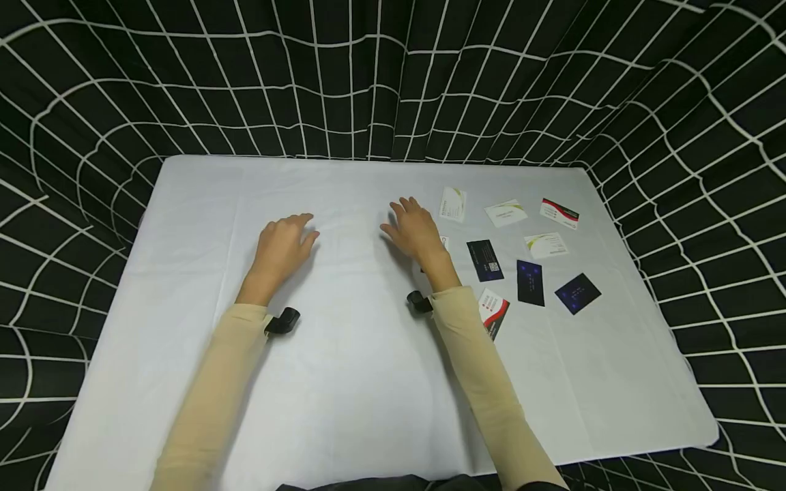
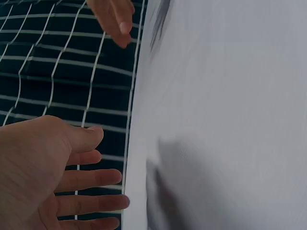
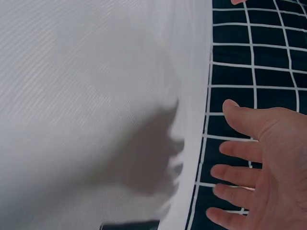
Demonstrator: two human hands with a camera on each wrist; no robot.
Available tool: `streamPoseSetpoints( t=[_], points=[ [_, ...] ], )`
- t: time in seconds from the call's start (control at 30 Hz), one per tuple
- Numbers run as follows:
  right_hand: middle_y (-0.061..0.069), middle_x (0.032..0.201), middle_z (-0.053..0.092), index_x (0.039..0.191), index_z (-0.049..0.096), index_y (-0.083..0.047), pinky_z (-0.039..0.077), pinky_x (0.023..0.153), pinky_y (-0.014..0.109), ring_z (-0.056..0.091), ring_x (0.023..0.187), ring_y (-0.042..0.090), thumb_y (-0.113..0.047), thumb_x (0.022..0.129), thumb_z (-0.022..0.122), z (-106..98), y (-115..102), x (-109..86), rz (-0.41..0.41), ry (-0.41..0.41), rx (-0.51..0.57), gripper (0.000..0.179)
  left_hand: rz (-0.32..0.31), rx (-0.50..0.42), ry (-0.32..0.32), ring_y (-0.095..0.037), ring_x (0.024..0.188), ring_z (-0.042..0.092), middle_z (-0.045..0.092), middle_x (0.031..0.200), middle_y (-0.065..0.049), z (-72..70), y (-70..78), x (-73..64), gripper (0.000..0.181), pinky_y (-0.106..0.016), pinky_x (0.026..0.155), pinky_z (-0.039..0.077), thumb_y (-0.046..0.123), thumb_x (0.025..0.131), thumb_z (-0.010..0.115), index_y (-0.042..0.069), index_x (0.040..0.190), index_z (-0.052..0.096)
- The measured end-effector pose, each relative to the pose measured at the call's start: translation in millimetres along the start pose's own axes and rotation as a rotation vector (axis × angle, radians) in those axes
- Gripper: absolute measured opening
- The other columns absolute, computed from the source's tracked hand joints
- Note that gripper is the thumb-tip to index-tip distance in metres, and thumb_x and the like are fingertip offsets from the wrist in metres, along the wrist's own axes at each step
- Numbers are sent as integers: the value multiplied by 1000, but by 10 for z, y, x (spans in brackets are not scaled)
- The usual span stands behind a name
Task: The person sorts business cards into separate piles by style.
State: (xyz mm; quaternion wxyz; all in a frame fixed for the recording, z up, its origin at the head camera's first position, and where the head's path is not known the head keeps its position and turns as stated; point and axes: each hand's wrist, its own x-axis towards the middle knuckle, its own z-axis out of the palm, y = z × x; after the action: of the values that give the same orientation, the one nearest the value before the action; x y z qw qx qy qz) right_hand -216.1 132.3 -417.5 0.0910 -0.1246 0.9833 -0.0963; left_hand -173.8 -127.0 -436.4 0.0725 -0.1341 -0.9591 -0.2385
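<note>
Taking twelve o'clock as the table's far edge, we see the right hand (image 1: 419, 233) above the white table (image 1: 344, 382), its fingers spread apart and slightly bent, thumb out to the side. At its nine o'clock we find the left hand (image 1: 281, 247), also spread, its fingers nearly straight and its thumb apart; both cast shadows on the cloth.

The cards lie scattered on the right hand's three-o'clock side. Nearest, at two o'clock, we see a white-and-green card (image 1: 453, 204); a second white card (image 1: 506, 213) sits farther out, just short of three. At three o'clock we make out a red-banded card (image 1: 559, 213) and, slightly nearer us, a third pale card (image 1: 546, 245). Towards four o'clock run a black card with a square code (image 1: 485, 260), a dark blue card (image 1: 530, 282) and a tilted blue card (image 1: 577, 293). Between four and five, a red, white and black card (image 1: 493, 312) is partly covered by the right sleeve (image 1: 491, 368). Another card (image 1: 445, 241) shows only a sliver beside the right wrist; we cannot tell its design. Around the table's far side we see black fabric with white grid lines (image 1: 334, 85).
</note>
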Motion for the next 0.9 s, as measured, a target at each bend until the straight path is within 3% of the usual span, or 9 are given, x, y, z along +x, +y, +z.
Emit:
streamPoseSetpoints(
  t=[0.23, 0.43, 0.63, 0.73, 0.9],
  points=[
    [17, 153, 38, 145, 45, -6, 28, 114, 47, 32, 143, 33, -35, 100, 55, -26, 131, -105, 5, -7, 49, 54, 28, -60, -48, -40, 111, 61, 63, 125, -21, 204, 236, -32, 37, -52, 90, 49, 20, 97, 62, -2, 126, 62],
    [14, 153, 39, 146, 45, -7, 30, 113, 45, 37, 139, 33, -23, 96, 65, -59, 333, -201, 7, -88, 121, 56, 56, -121, -97, -39, 119, 54, 58, 132, -20, 397, 427, -63, 40, -51, 99, 42, 19, 97, 62, -2, 131, 58],
    [15, 151, 41, 146, 45, -7, 32, 112, 45, 37, 139, 32, -7, 89, 70, -103, 561, -307, 28, -157, 123, 62, 112, -100, -134, -41, 137, 36, 42, 146, -25, 597, 622, -97, 46, -54, 111, 29, 21, 97, 62, 0, 137, 53],
    [17, 145, 46, 143, 48, -5, 36, 108, 47, 41, 134, 34, -1, 84, 74, -122, 655, -343, 37, -166, 106, 65, 132, -97, -162, -43, 140, 29, 36, 150, -26, 664, 706, -102, 50, -55, 114, 23, 23, 97, 62, 2, 141, 49],
    [17, 126, 56, 136, 55, 0, 40, 103, 45, 50, 120, 33, -2, 80, 78, -118, 730, -371, 17, -166, 89, 60, 147, -108, -241, -45, 141, 27, 37, 150, -26, 719, 824, -111, 58, -53, 116, 19, 26, 97, 61, 4, 147, 41]
  ],
)
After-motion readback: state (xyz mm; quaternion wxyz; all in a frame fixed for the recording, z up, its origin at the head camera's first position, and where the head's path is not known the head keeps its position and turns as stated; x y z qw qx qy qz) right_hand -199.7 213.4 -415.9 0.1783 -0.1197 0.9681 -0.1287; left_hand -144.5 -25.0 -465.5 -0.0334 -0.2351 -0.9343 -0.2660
